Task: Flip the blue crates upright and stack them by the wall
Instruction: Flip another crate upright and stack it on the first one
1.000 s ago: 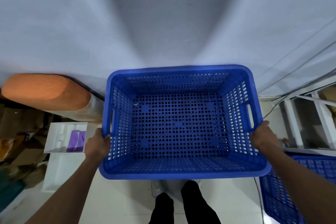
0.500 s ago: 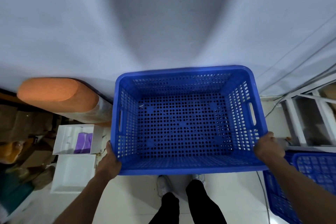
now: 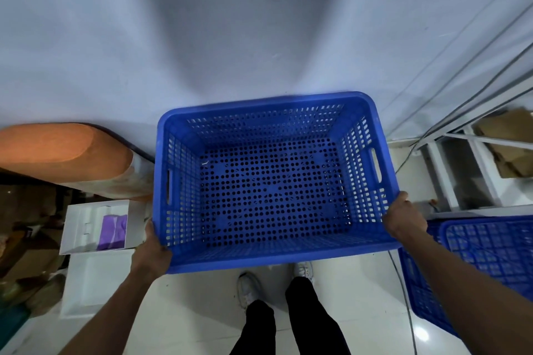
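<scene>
An upright blue crate (image 3: 274,181) with perforated walls and floor is in front of me, its far rim close against the pale wall (image 3: 230,23). My left hand (image 3: 153,251) grips its near left corner. My right hand (image 3: 403,216) grips the near right corner under the rim. The inside of the crate holds nothing. A second blue crate (image 3: 476,268) lies on the floor at the right, partly behind my right forearm.
An orange padded roll (image 3: 63,153) lies at the wall on the left. White open boxes (image 3: 95,225), one with purple contents, sit on the floor beside the crate. A white metal frame (image 3: 467,170) and cables stand at the right. My feet are just below the crate.
The crate has moved forward toward the wall and lower. Both hands slid from the crate's sides to its near corners.
</scene>
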A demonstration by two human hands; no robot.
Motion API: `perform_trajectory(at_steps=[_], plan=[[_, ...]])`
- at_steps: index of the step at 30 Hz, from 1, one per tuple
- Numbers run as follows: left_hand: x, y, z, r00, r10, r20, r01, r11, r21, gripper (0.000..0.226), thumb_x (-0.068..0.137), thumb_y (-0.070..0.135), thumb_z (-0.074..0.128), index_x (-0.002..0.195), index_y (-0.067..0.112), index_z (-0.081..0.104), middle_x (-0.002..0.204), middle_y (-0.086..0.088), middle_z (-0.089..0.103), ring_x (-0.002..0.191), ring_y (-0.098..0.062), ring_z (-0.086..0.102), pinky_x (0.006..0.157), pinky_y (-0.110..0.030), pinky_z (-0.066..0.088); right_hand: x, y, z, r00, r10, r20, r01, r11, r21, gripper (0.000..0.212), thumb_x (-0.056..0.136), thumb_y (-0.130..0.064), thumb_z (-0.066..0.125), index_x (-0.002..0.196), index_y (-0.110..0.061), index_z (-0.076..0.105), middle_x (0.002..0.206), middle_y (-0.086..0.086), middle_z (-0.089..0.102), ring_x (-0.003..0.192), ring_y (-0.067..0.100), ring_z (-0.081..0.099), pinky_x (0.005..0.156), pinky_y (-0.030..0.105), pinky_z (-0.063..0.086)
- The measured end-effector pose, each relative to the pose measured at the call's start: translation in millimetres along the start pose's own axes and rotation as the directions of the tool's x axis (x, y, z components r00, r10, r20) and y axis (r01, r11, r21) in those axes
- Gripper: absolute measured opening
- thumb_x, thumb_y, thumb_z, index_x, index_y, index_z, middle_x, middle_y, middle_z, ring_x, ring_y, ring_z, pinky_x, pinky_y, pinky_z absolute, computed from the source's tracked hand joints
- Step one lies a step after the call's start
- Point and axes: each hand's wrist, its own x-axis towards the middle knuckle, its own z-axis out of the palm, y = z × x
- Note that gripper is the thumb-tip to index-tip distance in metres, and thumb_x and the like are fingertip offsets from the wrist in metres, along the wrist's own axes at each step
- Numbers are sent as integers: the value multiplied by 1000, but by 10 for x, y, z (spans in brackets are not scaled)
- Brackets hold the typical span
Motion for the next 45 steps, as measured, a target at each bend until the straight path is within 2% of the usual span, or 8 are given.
perform_trajectory(at_steps=[9, 13, 18, 29, 35, 39, 43, 45], plan=[[-77, 64, -43, 995, -24, 100, 44, 978, -206, 72, 96, 4, 53, 153, 27, 16, 128, -5, 52, 117, -39, 58, 78, -51, 59, 135, 87, -81, 999, -27, -39, 28, 998, 48, 51, 92, -18, 54, 137, -12, 31, 114, 23, 63, 100, 43, 62, 73, 44, 47], [-89, -16, 89, 995, -92, -25, 87, 985, -145, 58, 97, 14, 53, 149, 24, 28, 128, -15, 61, 109, -43, 63, 88, -58, 55, 132, 152, -68, 998, -58, -18, 59, 997, 47, 48, 93, -18, 53, 136, -10, 32, 117, 24, 60, 101, 43, 61, 77, 45, 48], [-166, 14, 121, 976, -218, 1, 205, 915, -348, 37, 97, 15, 58, 133, 15, 51, 131, -17, 57, 109, -39, 59, 84, -57, 58, 20, 264, 39, 1000, -3, 12, 2, 998, 65, 38, 95, -20, 51, 129, -9, 36, 119, 24, 57, 107, 44, 58, 83, 49, 50], [-194, 219, -67, 977, -214, 7, 211, 955, -210, 37, 98, 15, 50, 135, 11, 46, 111, -15, 56, 88, -37, 60, 70, -49, 60, -240, 304, 138, 996, 73, 53, -73, 997, -6, 37, 96, -21, 46, 130, -15, 31, 120, 19, 59, 106, 39, 61, 74, 44, 46], [-478, 255, -315, 998, -9, 68, 10, 1000, -18, 19, 95, 21, 52, 114, 21, 53, 110, -12, 64, 93, -34, 63, 86, -51, 56, -667, 282, -154, 993, -41, 115, 45, 998, -33, 55, 95, -29, 46, 145, -19, 26, 129, 18, 57, 114, 38, 58, 91, 45, 48], [-535, 470, -530, 983, 70, 171, -66, 997, -26, 54, 99, 22, 52, 151, 15, 37, 131, -19, 60, 95, -29, 63, 85, -46, 54, -935, 286, -397, 977, -134, 166, 133, 991, 13, 54, 90, -34, 48, 141, -18, 38, 133, 16, 57, 115, 34, 58, 94, 39, 47], [-713, 930, -762, 974, 194, 115, -189, 981, -52, 58, 100, 32, 49, 153, 15, 33, 123, -24, 64, 93, -38, 66, 83, -48, 55, -1231, 290, -660, 975, -195, 111, 186, 979, 87, 58, 91, -32, 50, 145, -16, 38, 136, 19, 57, 119, 34, 57, 96, 37, 44], [-966, 1086, -823, 962, 250, 112, -249, 968, -24, 57, 103, 34, 46, 155, 18, 30, 141, -24, 53, 112, -42, 62, 93, -53, 52, -1416, 304, -769, 979, -193, 73, 186, 978, 91, 62, 91, -31, 50, 149, -16, 34, 138, 20, 55, 122, 34, 56, 98, 37, 44]])
